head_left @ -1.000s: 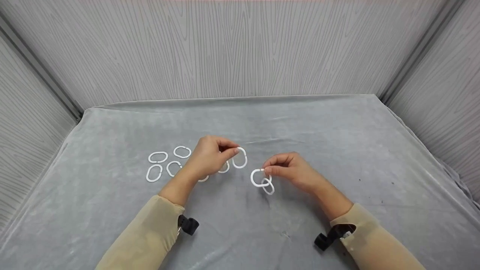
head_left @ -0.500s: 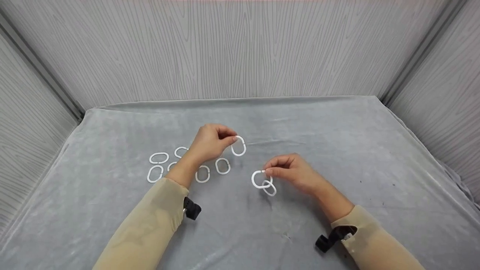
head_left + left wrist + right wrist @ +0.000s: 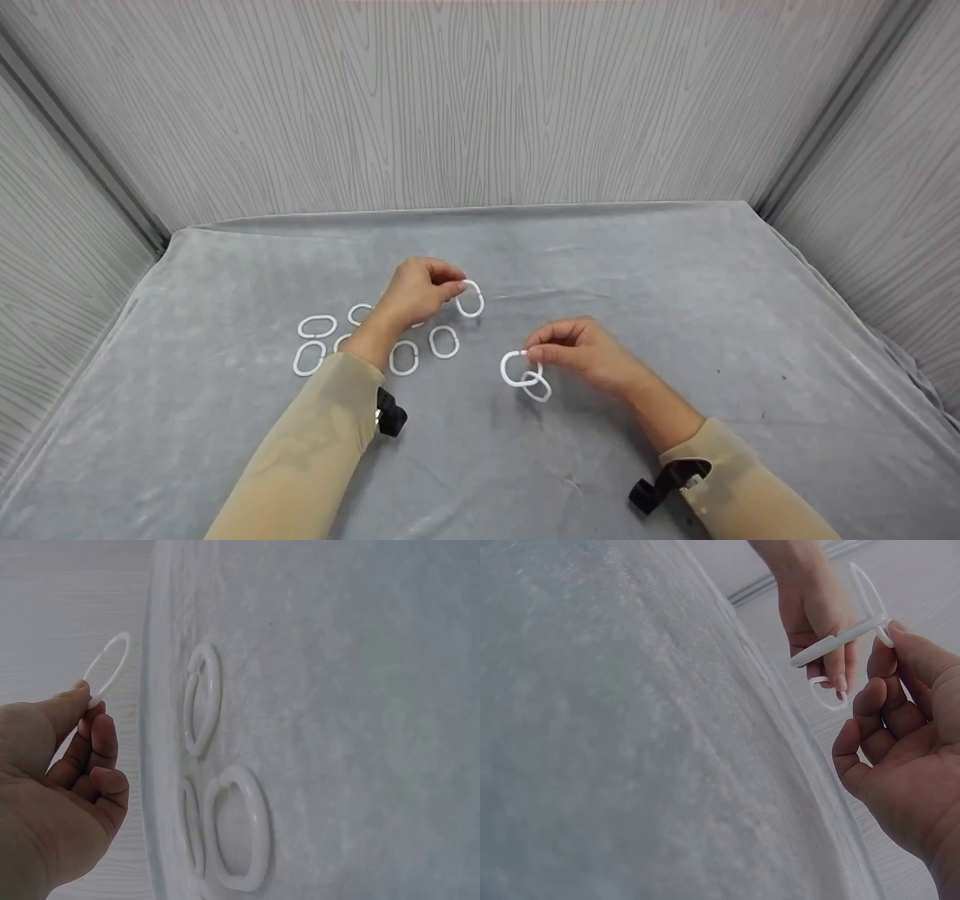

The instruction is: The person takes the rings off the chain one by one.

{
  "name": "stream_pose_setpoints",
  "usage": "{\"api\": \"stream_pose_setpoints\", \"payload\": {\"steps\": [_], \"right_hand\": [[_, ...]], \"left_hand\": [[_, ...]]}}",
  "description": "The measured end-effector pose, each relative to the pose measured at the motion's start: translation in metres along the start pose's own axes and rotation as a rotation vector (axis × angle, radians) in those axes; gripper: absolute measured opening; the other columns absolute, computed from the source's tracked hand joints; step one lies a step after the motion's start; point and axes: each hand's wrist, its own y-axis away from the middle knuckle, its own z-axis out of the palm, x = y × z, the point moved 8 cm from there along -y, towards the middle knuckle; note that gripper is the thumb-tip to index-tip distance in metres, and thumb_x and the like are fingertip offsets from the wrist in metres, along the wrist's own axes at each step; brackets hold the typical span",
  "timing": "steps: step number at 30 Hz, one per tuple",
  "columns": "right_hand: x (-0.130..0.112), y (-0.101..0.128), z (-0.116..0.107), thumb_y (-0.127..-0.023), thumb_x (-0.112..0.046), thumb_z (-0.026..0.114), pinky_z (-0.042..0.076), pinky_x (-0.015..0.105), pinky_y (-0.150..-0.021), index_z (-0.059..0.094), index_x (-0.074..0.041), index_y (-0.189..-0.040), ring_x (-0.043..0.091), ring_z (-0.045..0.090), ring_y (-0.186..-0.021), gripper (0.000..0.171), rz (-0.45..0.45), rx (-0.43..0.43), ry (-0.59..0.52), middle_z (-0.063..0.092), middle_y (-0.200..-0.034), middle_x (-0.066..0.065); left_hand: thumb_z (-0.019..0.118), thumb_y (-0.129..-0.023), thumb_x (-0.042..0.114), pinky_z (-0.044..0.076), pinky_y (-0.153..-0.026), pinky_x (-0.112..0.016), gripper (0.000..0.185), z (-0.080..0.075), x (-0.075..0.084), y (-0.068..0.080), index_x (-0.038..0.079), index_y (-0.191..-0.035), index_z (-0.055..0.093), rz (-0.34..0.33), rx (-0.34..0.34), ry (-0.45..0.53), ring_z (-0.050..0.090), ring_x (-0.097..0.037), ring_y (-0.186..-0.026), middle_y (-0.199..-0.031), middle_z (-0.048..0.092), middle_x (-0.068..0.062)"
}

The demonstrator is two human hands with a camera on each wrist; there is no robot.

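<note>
My left hand (image 3: pixel 420 291) pinches a white oval plastic ring (image 3: pixel 482 303) between thumb and fingertip, with the ring hanging downward. In the left wrist view this ring (image 3: pixel 126 654) shows a small break. To the right and nearer, my right hand (image 3: pixel 583 354) pinches another such ring (image 3: pixel 502 369) by its top. A second ring (image 3: pixel 548 395) hangs linked through it. The right wrist view shows the pinched ring (image 3: pixel 862 586) crossing the linked one (image 3: pixel 832 646). The two hands are apart, and the left hand's ring is separate from the linked pair.
Several loose rings lie on the grey cloth at the left, among them a near one (image 3: pixel 431 342) and one beside it (image 3: pixel 391 358). My left forearm partly covers others. The cloth-covered table (image 3: pixel 675 277) has pale grained panels (image 3: pixel 480 105) behind and at both sides.
My left hand has moved away toward the back with its ring, uncovering two loose rings in front of it. My right hand holds its linked rings almost still.
</note>
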Motion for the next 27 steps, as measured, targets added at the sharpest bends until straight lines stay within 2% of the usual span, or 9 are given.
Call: {"api": "stream_pose_setpoints", "payload": {"steps": [3,11,19,27], "right_hand": [[-0.001,-0.001,0.001,-0.097,0.001,0.073,0.057,0.027,-0.081,0.070,0.019,-0.108,0.009,0.067,-0.086,0.022,-0.005,-0.006,0.002,0.076,-0.095,0.000],[-0.002,-0.001,-0.002,-0.097,0.001,0.073,0.057,0.027,-0.082,0.070,0.019,-0.108,0.009,0.067,-0.087,0.021,-0.005,-0.003,0.006,0.076,-0.096,-0.001],[-0.002,0.000,-0.003,-0.097,0.001,0.073,0.056,0.025,-0.083,0.072,0.016,-0.108,0.009,0.068,-0.088,0.019,0.019,0.014,0.022,0.077,-0.095,-0.002],[-0.004,0.000,-0.002,-0.097,0.002,0.073,0.056,0.024,-0.081,0.070,0.019,-0.108,0.009,0.067,-0.087,0.020,0.021,0.000,0.024,0.076,-0.095,-0.002]], "left_hand": [[0.077,-0.098,0.014,0.050,-0.077,-0.026,0.016,0.001,-0.004,0.000,0.003,-0.109,0.082,-0.013,-0.014,-0.020,0.062,-0.014,-0.085,-0.096,0.076,-0.005],[0.077,-0.098,0.011,0.052,-0.087,-0.034,0.015,0.005,-0.008,-0.003,0.002,-0.108,0.081,0.005,-0.037,-0.067,0.065,-0.020,-0.093,-0.100,0.077,-0.008],[0.076,-0.099,0.012,0.053,-0.090,-0.037,0.016,0.008,-0.015,-0.005,0.002,-0.110,0.081,-0.063,-0.039,-0.074,0.065,-0.022,-0.095,-0.101,0.076,-0.009],[0.077,-0.098,0.012,0.053,-0.093,-0.039,0.015,0.004,-0.017,-0.005,0.002,-0.109,0.081,-0.058,-0.023,-0.103,0.066,-0.023,-0.096,-0.102,0.077,-0.009]]}}
